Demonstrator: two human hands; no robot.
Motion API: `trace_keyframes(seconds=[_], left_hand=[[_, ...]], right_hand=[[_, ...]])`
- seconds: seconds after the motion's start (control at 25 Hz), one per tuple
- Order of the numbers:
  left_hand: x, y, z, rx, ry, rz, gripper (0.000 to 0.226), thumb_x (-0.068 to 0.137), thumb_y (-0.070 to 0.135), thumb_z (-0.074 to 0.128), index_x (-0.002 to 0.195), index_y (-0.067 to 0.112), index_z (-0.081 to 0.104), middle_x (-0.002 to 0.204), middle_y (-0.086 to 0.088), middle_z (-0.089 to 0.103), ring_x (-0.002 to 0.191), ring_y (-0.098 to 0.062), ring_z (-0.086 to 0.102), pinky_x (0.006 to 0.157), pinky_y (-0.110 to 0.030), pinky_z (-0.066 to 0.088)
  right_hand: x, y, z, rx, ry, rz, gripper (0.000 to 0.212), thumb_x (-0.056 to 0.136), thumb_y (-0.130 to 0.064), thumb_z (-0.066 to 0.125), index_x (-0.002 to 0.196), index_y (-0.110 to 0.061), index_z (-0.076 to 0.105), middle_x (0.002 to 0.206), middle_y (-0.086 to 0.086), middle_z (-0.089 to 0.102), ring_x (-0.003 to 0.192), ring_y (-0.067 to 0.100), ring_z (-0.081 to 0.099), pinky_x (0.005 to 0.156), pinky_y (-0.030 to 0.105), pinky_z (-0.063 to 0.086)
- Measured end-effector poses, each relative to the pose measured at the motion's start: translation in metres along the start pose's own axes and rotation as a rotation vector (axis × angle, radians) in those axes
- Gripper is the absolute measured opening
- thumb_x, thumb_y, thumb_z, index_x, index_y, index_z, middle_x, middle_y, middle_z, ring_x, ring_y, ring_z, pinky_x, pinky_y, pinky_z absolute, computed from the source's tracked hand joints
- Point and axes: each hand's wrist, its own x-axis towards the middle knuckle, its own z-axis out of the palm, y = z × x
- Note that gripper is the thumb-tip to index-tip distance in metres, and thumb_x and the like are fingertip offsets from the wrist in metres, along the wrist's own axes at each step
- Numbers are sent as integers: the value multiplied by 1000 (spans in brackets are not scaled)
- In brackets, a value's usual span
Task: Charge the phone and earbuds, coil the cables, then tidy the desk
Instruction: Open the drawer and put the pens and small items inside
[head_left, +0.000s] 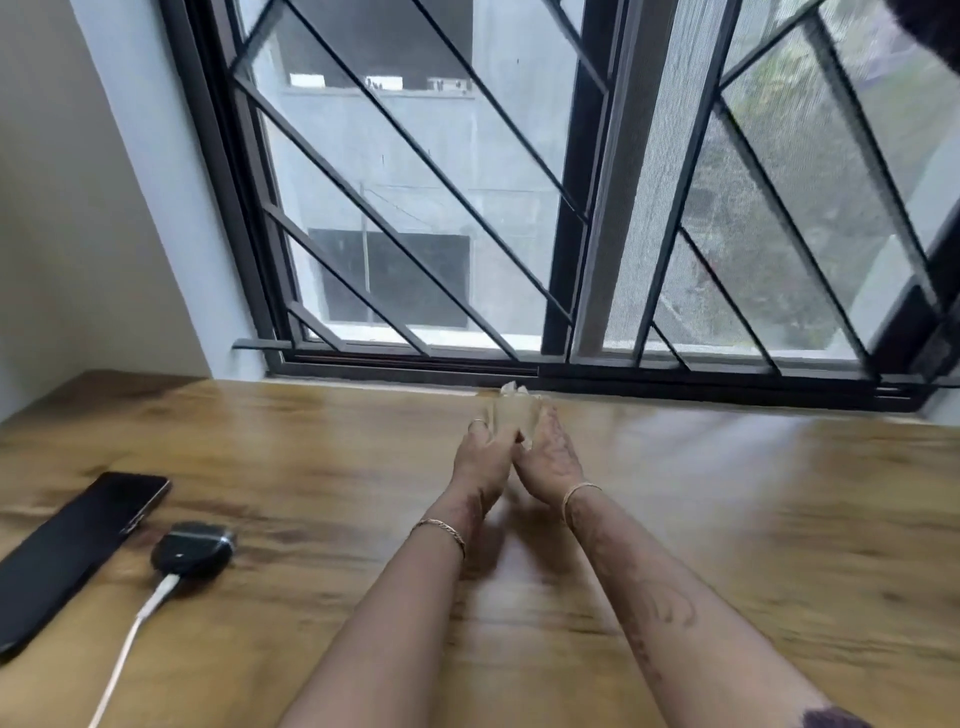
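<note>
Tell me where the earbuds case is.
In the head view, the earbuds case sits on the desk at the left, just right of the phone, with a white cable plugged in.

Both bare forearms reach forward side by side over the wooden table, converging toward its far edge. The left hand (483, 457) and the right hand (550, 457) meet there with palms turned toward each other, thumbs and heels touching or nearly so, fingers stretched forward and slightly blurred. The fingers of both hands close around something pale and blurred between them; what it is cannot be made out. The left hand wears a ring on one finger, and each wrist carries a thin gold bracelet. Faded dark patterning runs along the back of the right hand and up both forearms.
</note>
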Motion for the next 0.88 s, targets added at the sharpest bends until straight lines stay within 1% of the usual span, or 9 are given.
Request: trace_keyframes(seconds=[0.08,0.16,0.24,0.36,0.44,0.6,0.76,0.8,0.88], left_hand=[[1,-5,4,-18,3,-3,22,79,35,48,84,17,59,89,1,64,90,-18,56,81,-30,45],[-5,-3,6,-26,-14,12,39,72,36,43,94,11,63,103,-10,67,97,-24,59,95,-39,46],[-16,2,6,-31,-32,55,46,71,34,43,104,10,63,109,-15,66,105,-31,60,98,-43,45],[-47,17,8,23,-41,92,45,76,31,58,118,16,61,114,-7,67,108,-24,62,100,-40,47],[-76,27,15,58,-67,127,57,75,25,71,129,15,54,121,-2,63,110,-17,61,101,-34,47],[-159,51,33,41,-44,124,59,71,19,79,124,13,53,117,-4,63,107,-17,62,98,-32,49],[-263,55,56,-11,-23,97,57,69,13,80,120,14,53,117,-5,65,107,-17,63,97,-34,50],[-290,53,60,-32,-17,87,56,69,13,80,117,17,54,115,-4,65,106,-16,63,95,-33,51],[-338,45,72,-91,-23,69,54,67,12,81,112,21,53,113,-4,64,105,-17,64,94,-33,52]], right_hand=[[0,7,4,52,33,29,64,88,-19,59,145,-11,32,148,9,40,135,24,40,111,28,28],[-6,10,3,84,80,48,59,86,-20,63,139,-12,39,140,9,50,127,27,50,102,27,35],[-17,11,-4,94,110,39,56,84,-23,66,135,-14,43,132,8,57,121,27,54,100,29,39],[-48,8,-29,136,169,31,53,84,-27,68,132,-20,46,125,4,62,115,23,59,100,34,45],[-77,6,-49,170,222,14,50,82,-24,70,127,-22,49,120,1,65,109,21,63,97,37,49],[-153,0,-102,195,232,-4,50,78,-17,74,123,-20,52,115,3,67,102,20,66,90,40,54],[-252,1,-147,250,234,15,47,73,-16,76,115,-22,57,104,-4,69,93,12,67,71,10,51],[-278,3,-157,260,234,22,47,73,-18,77,115,-23,57,103,-4,69,92,10,67,71,11,51],[-326,10,-175,243,208,35,50,72,-20,78,117,-22,58,105,-2,70,95,11,67,78,25,56]])
